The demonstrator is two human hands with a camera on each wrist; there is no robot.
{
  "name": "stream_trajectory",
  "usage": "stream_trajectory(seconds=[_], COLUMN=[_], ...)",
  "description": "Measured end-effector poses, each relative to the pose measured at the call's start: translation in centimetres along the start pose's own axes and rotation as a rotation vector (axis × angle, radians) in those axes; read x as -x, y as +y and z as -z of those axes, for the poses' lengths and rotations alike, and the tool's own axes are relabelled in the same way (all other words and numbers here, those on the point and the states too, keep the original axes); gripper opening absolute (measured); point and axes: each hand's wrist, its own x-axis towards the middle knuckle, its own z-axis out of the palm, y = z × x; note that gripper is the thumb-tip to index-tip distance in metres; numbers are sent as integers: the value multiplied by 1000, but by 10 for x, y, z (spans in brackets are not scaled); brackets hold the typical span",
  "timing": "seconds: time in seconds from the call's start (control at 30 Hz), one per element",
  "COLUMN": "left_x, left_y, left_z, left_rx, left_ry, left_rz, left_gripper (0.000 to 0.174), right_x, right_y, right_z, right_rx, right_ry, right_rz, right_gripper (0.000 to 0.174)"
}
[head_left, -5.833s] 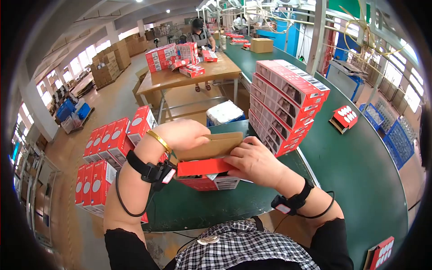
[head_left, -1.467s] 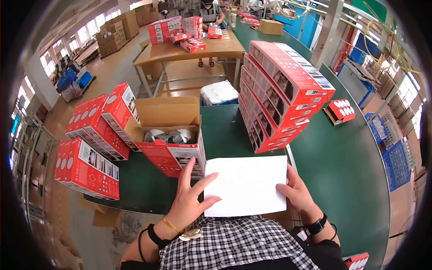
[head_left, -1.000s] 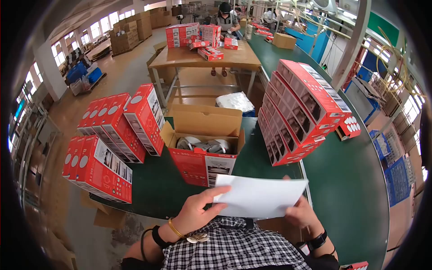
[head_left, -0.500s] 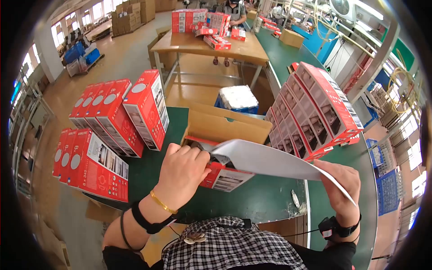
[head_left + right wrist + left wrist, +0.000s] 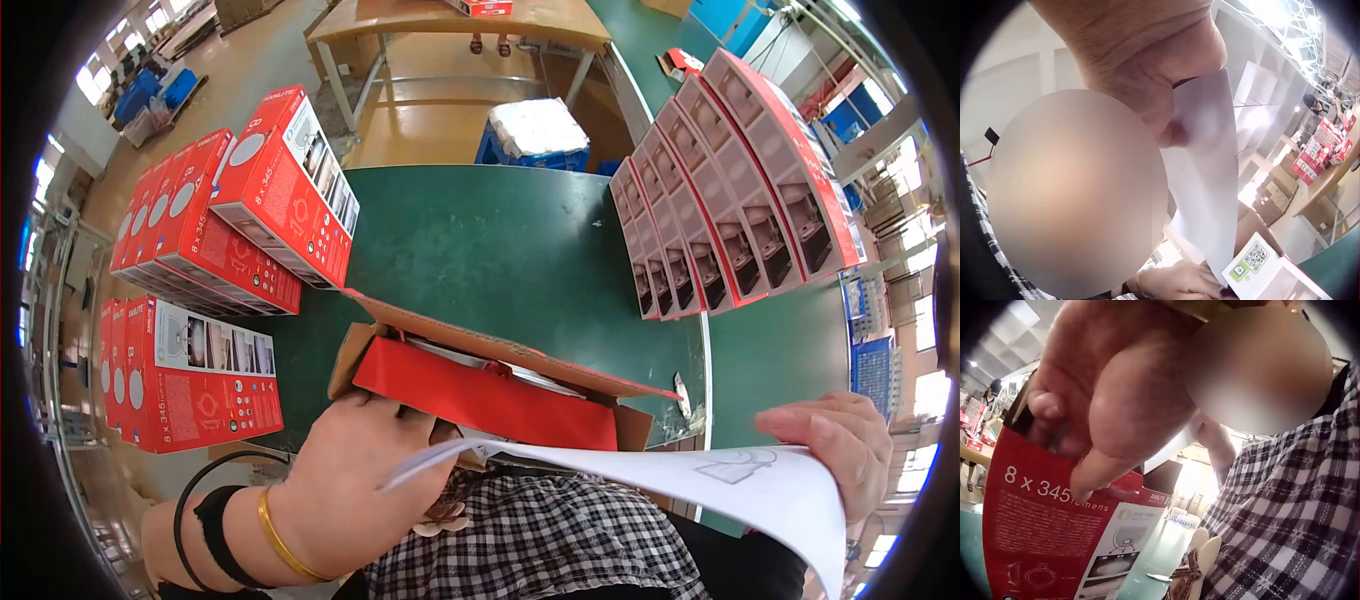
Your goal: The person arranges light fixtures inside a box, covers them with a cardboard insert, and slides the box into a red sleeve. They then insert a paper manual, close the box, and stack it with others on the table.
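Left hand grips the open red box — right hand pinches the white sheet.

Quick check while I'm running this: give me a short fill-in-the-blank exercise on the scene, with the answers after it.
The right hand holds a sheet whose colour is ____.
The box at the left hand is printed "8 x ____ lumens".
The gold bracelet is on the ____ wrist.
Beyond the green table, the crate under the white bundle is ____.

Missing words: white; 345; left; blue.
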Motion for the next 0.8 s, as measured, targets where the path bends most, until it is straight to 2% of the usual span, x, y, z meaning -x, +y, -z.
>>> stream_trajectory(seconds=[0.03,0.1,0.23,0.3,0.37,0.43,0.5,0.57,0.6,0.8], left_x=[0,-1,-10,-14,-15,-13,-10,-8,-6,2], left_y=[-2,-6,-9,-10,-10,-10,-13,-11,-11,-18], left_z=[1,2,-5,-10,-10,-19,-19,-27,-21,-31], left_rx=[-3,66,105,127,122,414,353,265,119,61], left_ry=[-5,-131,-12,102,99,254,263,409,314,272], left_rz=[-3,6,-28,-108,-114,-17,-86,-137,-164,-155], left_gripper=[27,33,32,29,28,27,25,21,23,31], right_x=[1,1,1,-5,-10,-14,-17,-27,-33,-67], right_y=[3,7,5,-3,-4,-4,-4,-6,-8,-25], right_z=[1,5,6,12,13,12,13,16,17,16], right_rx=[-2,-67,-26,-130,-141,-149,-183,-170,-174,-122], right_ry=[3,-31,60,61,-8,-80,-190,-266,-303,-474], right_rz=[-6,27,75,-37,-19,3,15,22,1,-49], right_gripper=[54,56,51,29,29,30,34,40,41,49])
